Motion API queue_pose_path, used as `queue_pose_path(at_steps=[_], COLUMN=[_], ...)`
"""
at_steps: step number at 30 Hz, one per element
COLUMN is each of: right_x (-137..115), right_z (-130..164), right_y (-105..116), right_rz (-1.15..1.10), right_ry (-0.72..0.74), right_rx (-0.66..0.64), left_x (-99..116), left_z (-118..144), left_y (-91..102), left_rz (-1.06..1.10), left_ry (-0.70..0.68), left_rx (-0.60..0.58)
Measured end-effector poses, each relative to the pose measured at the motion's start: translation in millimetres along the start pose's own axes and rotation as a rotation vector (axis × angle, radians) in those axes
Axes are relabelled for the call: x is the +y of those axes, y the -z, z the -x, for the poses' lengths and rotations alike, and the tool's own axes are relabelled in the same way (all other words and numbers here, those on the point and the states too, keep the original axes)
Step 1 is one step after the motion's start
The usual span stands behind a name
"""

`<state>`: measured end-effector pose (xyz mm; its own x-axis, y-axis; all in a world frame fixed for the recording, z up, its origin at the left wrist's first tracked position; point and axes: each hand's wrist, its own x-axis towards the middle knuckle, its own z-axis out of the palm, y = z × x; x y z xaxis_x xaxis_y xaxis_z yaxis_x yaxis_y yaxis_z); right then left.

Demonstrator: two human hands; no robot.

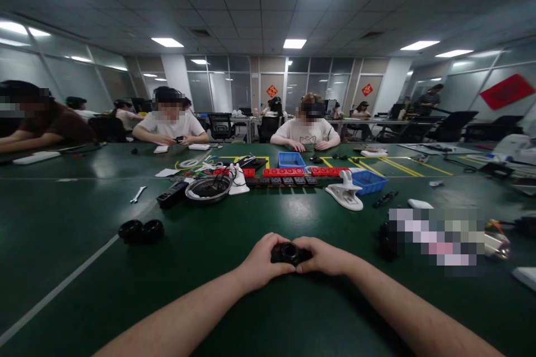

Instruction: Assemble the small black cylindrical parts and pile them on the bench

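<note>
Left end of the table: two glossy black rounded pieces point(141, 231) touch side by side on the smooth green tabletop point(268, 318); they look like hard moulded plastic.
Wrench: a slim silver metal open-ended wrench point(138, 194) lies flat beyond them.
Box and bowl: a black oblong box point(171, 195) lies just left of a shiny, round, shallow metal bowl point(205, 201) with dark cable in it.
Left hand: the person's bare left hand point(263, 256) grips the left end of the ringed part, fingers curled around the far side, thumb along the near side.
Ringed part: a dark black, hard-looking ringed part point(288, 260) with a round raised collar sits between both hands, at near centre, low over the table or resting on it; which one cannot be told.
Handling: it is probably light and stiff, perhaps slightly slippery where glossy; the two ends seem the best hold, leaving the collar free. Fragility is hard to judge.
Right hand: the bare right hand point(324, 255) clasps the right end, its thumb tip close to the left one.
Clip: a smooth white clip-shaped stand point(345, 193) lies beyond the right hand.
Bin: a blue, straight-walled plastic bin point(371, 186) sits just right of it.
</note>
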<state>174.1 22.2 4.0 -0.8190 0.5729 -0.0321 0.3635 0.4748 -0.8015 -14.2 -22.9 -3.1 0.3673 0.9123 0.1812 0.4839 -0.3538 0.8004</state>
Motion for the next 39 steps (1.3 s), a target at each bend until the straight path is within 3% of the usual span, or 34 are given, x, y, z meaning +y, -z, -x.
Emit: queue_pose_path(at_steps=[10,18,21,23,29,34,39], right_x=[2,-6,-13,-15,-9,-7,-1], right_z=[1,-6,-4,-1,5,4,0], right_y=[-6,-33,-36,-32,-11,1,5], right_rz=[-0.01,0.515,0.66,0.607,0.13,-0.06,0.004], right_ry=[-0.078,-0.23,-0.223,-0.168,0.039,0.023,-0.036], right_rx=[0.063,0.38,0.431,0.395,0.2,0.027,-0.016], left_x=[2,2,4,5,2,0,-3], left_z=[2,4,4,4,3,-2,-7], left_y=[-8.2,-15.0,-13.5,-11.9,-5.8,-0.6,4.5], left_rz=[0.0,-0.087,-0.094,-0.09,-0.028,-0.052,-0.036], left_ry=[0.029,0.086,0.066,0.046,-0.022,-0.013,-0.038], left_rx=[0.062,0.199,0.205,0.185,0.147,0.078,-0.014])
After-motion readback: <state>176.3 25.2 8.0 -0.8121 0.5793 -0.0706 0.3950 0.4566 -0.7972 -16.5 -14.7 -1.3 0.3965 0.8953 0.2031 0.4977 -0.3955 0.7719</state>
